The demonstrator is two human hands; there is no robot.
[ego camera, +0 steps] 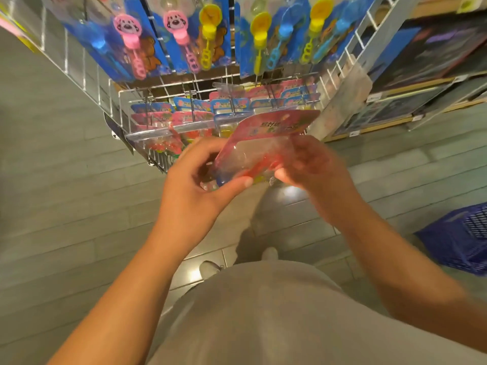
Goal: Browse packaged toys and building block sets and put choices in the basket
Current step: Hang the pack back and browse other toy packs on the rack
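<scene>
Both hands on one pink toy pack (266, 143), right in front of the wire rack (168, 88)

Left hand (195, 185) curls round the pack's lower left end, thumb pressed along the bottom edge; right hand (313, 167) pinches the lower right, pretty blurred. Whatever's in the clear blister is hard to make out. I count about seven bubble wands (181, 40) hanging up top, tops cut off. One blue basket (458, 241) on the floor at the right edge, only half in view.
</scene>
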